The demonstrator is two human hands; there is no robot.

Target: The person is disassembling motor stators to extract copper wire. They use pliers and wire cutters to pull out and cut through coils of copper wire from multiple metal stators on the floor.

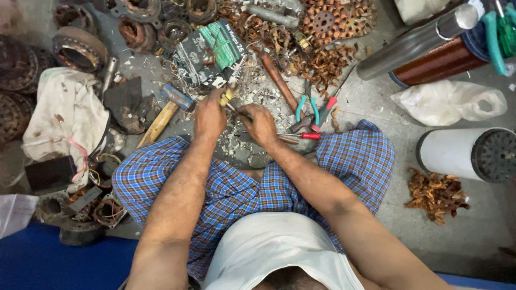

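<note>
Head view: left hand (pixel 209 115) and right hand (pixel 259 124) hemmed by scrap (pixel 322 64).

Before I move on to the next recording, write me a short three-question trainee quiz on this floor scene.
1. True or false: the hammer with the wooden handle is in the left hand.
2. Which lies closest to the right hand? A) the red-handled screwdriver B) the copper wire spool C) the white cylindrical filter
3. Fill in: the pliers beyond the right hand have handles of ____ colour.

Key
1. False: it lies on the floor beside that hand.
2. A
3. Teal
</note>
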